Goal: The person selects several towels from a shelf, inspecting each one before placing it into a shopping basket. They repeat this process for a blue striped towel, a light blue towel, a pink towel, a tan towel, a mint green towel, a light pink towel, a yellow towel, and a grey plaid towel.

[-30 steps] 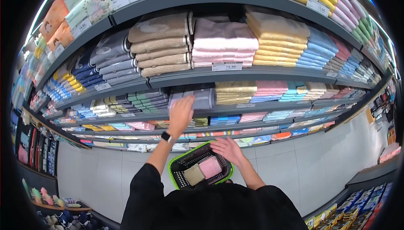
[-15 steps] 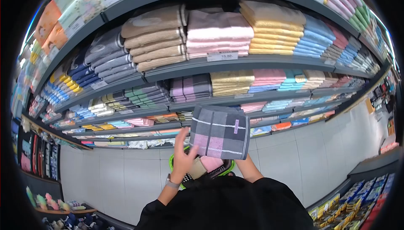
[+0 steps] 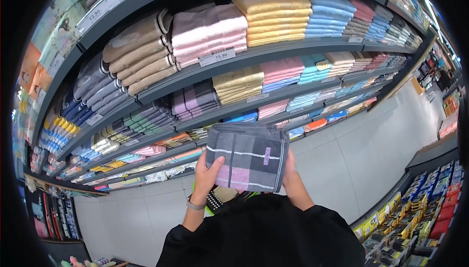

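A folded towel (image 3: 244, 157), checked in grey and purple with white lines and a small purple label, is held up in front of my body. My left hand (image 3: 206, 173) grips its left edge, thumb on the front and the other fingers behind. On the opposite side my right hand (image 3: 291, 176) holds the right edge, its fingers mostly hidden by the cloth. Below the towel, a basket (image 3: 211, 203) with a green rim shows in part, with a beige folded item (image 3: 225, 193) inside.
Long shelves (image 3: 161, 82) of folded towels curve across the front, with a price tag (image 3: 217, 57) on one edge. Similar purple-checked towels (image 3: 195, 100) lie on a middle shelf. At right stands a rack of packaged goods (image 3: 410, 218). Tiled floor (image 3: 337, 164) runs between.
My left hand, apart from the towel before, has closed on its left edge. The towel has shifted slightly left and down, covering more of the basket. My view has turned right.
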Demonstrator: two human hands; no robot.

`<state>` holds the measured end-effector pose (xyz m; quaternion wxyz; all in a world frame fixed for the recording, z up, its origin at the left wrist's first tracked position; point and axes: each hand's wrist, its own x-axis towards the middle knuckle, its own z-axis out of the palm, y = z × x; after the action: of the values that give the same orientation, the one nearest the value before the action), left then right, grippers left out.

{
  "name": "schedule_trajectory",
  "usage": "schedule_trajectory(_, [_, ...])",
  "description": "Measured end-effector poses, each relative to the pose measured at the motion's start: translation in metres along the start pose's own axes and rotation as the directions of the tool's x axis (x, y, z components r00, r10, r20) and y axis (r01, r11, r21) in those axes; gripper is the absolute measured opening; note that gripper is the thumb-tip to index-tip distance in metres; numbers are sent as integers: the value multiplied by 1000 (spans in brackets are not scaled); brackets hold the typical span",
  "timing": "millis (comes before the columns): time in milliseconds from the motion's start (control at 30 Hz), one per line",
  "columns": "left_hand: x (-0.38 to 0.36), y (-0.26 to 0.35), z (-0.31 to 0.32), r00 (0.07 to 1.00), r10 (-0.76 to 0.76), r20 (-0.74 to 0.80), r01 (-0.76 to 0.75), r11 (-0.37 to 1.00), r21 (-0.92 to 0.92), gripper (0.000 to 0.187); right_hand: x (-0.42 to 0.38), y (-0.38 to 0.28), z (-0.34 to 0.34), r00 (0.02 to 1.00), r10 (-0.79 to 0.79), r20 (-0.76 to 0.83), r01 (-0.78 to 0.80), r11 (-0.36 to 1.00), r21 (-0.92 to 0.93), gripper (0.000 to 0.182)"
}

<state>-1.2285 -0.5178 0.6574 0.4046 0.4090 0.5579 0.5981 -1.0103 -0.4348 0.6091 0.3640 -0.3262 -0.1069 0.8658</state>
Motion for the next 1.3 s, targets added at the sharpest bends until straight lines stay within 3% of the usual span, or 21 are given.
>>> schedule_trajectory(67, [-2,4,-4,999,-28,15,29,998,-64,39,-22,-20,24,962,20,273,-67,984,166,48])
schedule_trajectory(100, [-3,6,-6,998,-54,36,58,990,-131,42,-23,-18,18,961,26,275,-74,983,165,48])
schedule_trajectory(167, [-7,7,-13,989,-109,104,127,973,-193,45,-23,-11,2,944,-142,298,235,924,-302,44])
schedule_trajectory(200, [-10,8,-18,971,-156,180,199,947,-253,47,-25,-14,2,943,-134,303,228,926,-301,44])
schedule_trajectory(267, [-12,3,-26,956,-209,207,258,935,-244,52,-30,-20,6,951,58,304,142,791,-595,48])
schedule_trajectory(300, [-11,8,-25,968,-148,203,184,967,-174,53,-35,-19,6,931,-9,364,247,750,-614,49])
schedule_trajectory(400, [-11,27,-29,983,-27,182,37,998,-50,49,-38,-24,-5,873,34,486,336,679,-652,52])
schedule_trajectory(433, [-11,32,-36,962,93,256,-129,983,129,44,-38,-33,-4,840,139,524,268,734,-624,60])
schedule_trajectory(500, [-9,49,-37,866,296,402,-441,833,335,34,-42,-48,13,781,100,616,348,750,-563,63])
schedule_trajectory(533, [-7,61,-32,872,290,394,-432,836,339,34,-48,-57,26,720,46,692,423,761,-491,66])
schedule_trajectory(567, [-6,72,-27,822,240,517,-474,791,386,36,-50,-61,38,723,52,688,414,765,-493,66])
schedule_trajectory(633, [-8,83,-13,745,178,643,-550,709,441,40,-53,-60,65,590,73,804,752,313,-581,65])
schedule_trajectory(667, [-9,84,-7,741,170,650,-549,710,441,40,-57,-56,75,594,64,802,749,318,-581,65])
schedule_trajectory(733, [-11,84,1,709,219,671,-605,679,417,37,-62,-45,91,657,266,705,735,-22,-677,59])
schedule_trajectory(800, [-12,87,2,700,226,678,-625,654,427,39,-57,-33,84,716,240,656,676,-5,-737,50])
schedule_trajectory(867, [-17,88,4,808,275,521,-533,718,447,39,-54,-27,79,706,137,695,706,-67,-705,43])
schedule_trajectory(900, [-19,87,4,812,273,516,-528,719,451,39,-54,-26,79,704,144,695,707,-63,-704,43])
schedule_trajectory(1000, [-23,85,4,769,399,499,-609,696,382,37,-52,-24,78,717,136,683,687,25,-726,38])
schedule_trajectory(1067, [-19,86,6,672,474,569,-728,564,390,32,-49,-24,77,713,142,687,689,44,-724,37])
schedule_trajectory(1200, [-16,81,8,660,466,590,-734,568,373,29,-51,-25,83,738,176,651,658,26,-753,38])
schedule_trajectory(1300, [-24,66,10,709,464,531,-690,613,386,25,-52,-18,82,723,156,673,688,-69,-723,39])
